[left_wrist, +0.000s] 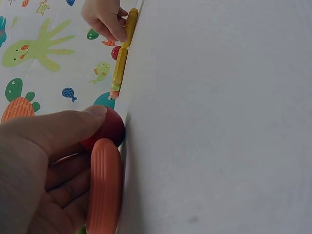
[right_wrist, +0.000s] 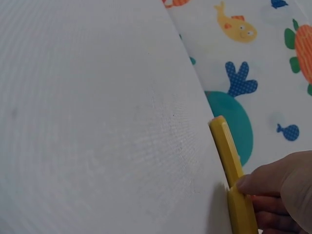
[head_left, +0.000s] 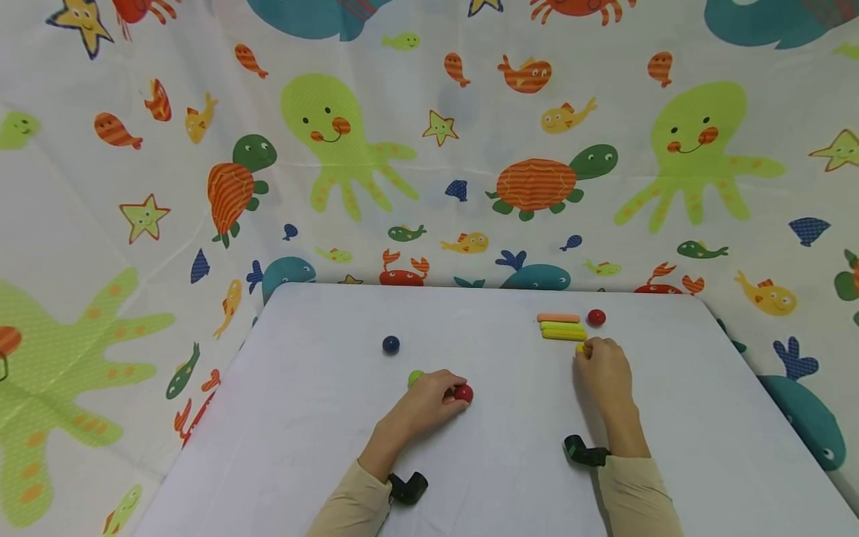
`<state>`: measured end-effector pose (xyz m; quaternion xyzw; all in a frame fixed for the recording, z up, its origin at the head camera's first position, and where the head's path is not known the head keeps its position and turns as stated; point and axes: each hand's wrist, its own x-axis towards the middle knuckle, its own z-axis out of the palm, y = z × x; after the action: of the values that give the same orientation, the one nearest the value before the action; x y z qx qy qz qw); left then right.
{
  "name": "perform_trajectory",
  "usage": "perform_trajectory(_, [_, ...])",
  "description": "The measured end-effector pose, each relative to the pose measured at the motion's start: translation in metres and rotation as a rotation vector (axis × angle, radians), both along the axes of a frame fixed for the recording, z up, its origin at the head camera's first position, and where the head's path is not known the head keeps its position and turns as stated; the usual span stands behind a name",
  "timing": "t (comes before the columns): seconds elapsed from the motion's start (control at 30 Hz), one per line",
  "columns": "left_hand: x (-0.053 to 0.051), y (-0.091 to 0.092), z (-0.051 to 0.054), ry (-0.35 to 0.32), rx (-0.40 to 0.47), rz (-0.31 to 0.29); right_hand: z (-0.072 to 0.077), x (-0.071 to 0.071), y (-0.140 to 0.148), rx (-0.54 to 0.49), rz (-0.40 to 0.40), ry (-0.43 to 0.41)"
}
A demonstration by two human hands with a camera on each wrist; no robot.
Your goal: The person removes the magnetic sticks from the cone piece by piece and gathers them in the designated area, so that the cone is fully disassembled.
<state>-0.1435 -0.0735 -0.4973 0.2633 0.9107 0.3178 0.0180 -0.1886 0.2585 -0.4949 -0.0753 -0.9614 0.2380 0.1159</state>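
Observation:
My left hand (head_left: 424, 403) pinches a red ball (head_left: 464, 393) low over the white table, its thumb on the ball in the left wrist view. A ribbed orange modelling clay stick (left_wrist: 105, 185) lies close beside that ball, under the palm; the head view hides it. A green ball (head_left: 415, 377) shows partly behind the left hand. My right hand (head_left: 607, 373) pinches a yellow modelling clay stick (right_wrist: 242, 209) between thumb and fingers. In the head view only the end of this stick shows, just below two yellow sticks (head_left: 564, 335) and an orange stick (head_left: 558, 318) lying side by side.
A second red ball (head_left: 596, 318) sits right of the stick row. Farther left lies a dark blue ball (head_left: 391, 344). The white table (head_left: 288, 447) ends at the back against a curtain (head_left: 429, 186) printed with sea animals.

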Motion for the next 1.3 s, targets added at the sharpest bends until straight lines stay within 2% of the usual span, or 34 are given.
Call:
perform_trajectory(0.4, [-0.001, 0.001, 0.000, -0.001, 0.004, -0.001, 0.002, 0.000, 0.001, 0.008, -0.012, -0.001])
perform_trajectory(0.57, [0.000, 0.001, 0.000, 0.014, 0.006, -0.002, 0.004, 0.001, 0.000, 0.000, -0.007, 0.018])
perform_trajectory(0.67, [0.001, 0.001, 0.000, -0.001, 0.002, 0.000, 0.005, 0.001, 0.000, -0.003, -0.002, 0.029])
perform_trajectory(0.8, [0.002, -0.002, 0.005, -0.042, 0.003, 0.015, 0.007, 0.002, -0.002, -0.011, 0.001, 0.033])
perform_trajectory(0.9, [0.003, -0.005, 0.011, -0.041, -0.003, 0.028, 0.010, 0.002, -0.005, -0.018, 0.010, 0.041])
perform_trajectory(1.13, [0.002, -0.019, 0.026, -0.074, 0.009, 0.084, 0.020, 0.003, -0.012, -0.045, 0.073, 0.097])
perform_trajectory(1.3, [-0.001, -0.030, 0.027, -0.017, -0.021, 0.118, 0.027, 0.004, -0.020, -0.061, 0.102, 0.090])
